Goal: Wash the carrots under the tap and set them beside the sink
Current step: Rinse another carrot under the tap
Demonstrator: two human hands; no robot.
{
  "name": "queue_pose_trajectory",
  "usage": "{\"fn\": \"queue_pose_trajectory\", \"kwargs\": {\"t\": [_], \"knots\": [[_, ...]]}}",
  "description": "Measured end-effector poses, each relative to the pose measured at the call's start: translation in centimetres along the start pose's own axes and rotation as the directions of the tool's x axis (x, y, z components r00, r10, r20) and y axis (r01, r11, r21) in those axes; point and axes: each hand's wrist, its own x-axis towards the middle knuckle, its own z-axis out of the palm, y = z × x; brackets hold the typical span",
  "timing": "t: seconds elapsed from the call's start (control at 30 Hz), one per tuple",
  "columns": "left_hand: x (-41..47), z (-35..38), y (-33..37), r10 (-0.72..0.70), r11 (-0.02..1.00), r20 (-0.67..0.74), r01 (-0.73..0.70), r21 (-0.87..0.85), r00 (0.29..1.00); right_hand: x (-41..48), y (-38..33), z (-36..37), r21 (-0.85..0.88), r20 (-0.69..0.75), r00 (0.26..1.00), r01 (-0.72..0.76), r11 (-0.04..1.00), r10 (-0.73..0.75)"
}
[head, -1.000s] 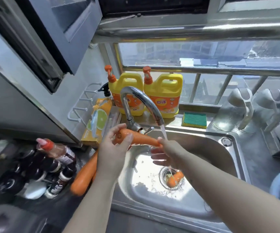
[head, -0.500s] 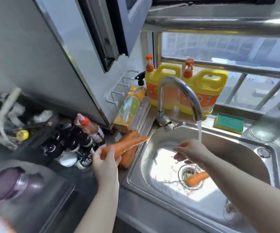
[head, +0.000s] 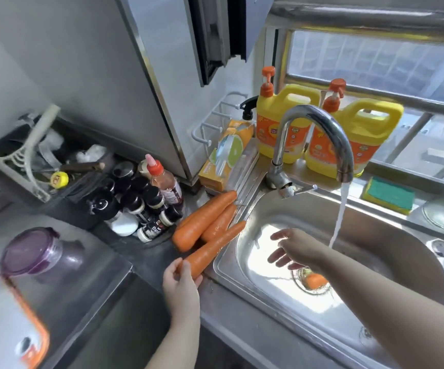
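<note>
The left hand pinches the thick end of a carrot between thumb and curled fingers, at the counter edge just left of the sink. From the grip the carrot runs away and rightward, and its tip reaches over the sink rim. Whether it rests on the counter cannot be told. Just beyond the grip two more carrots lie side by side on the counter, the nearer one touching or almost touching the gripped carrot's far half. Right of the grip, over the basin, the right hand hangs with fingers spread, holding nothing. Water falls from the tap just behind that wrist. The drain below the hand holds an orange carrot piece. Left of the grip stands a purple-lidded jar, its contents unclear. Beyond it, a dark bin holds utensils, and capped bottles cluster beside the bin.
</note>
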Motion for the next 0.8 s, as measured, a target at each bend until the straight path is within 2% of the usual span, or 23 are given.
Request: {"fn": "queue_pose_trajectory", "kwargs": {"t": [0.17, 0.3, 0.4, 0.57, 0.7, 0.8], "knots": [[0.7, -0.9, -0.6, -0.041, 0.997, 0.001, 0.041, 0.068, 0.999, 1.2, -0.8, 2.6, 0.002, 0.091, 0.995, 0.051, 0.999, -0.051], [1.3, -0.9, -0.9, 0.049, 0.963, 0.027, -0.055, 0.263, 0.998, 2.0, -1.8, 4.5, 0.020, 0.151, 0.983, 0.101, 0.995, -0.103], [1.8, -0.9, -0.7, 0.108, 0.914, 0.055, -0.120, 0.388, 0.993, 2.3, -2.0, 4.9, 0.002, 0.109, 0.988, 0.112, 0.994, -0.112], [3.7, -1.7, -1.0, 0.124, 0.887, -0.020, -0.102, 0.450, 0.992, 2.4, -1.7, 4.6, -0.029, 0.031, 0.979, 0.201, 0.979, -0.200], [2.9, -1.4, -0.6, 0.234, 0.771, 0.056, -0.220, 0.598, 0.971, 2.7, -1.7, 5.0, -0.030, 0.023, 0.974, 0.227, 0.973, -0.226], [1.0, -0.9, -0.5, 0.308, 0.617, 0.148, -0.316, 0.720, 0.940, 2.9, -1.6, 5.4, -0.017, 0.024, 0.969, 0.247, 0.969, -0.247]]}}
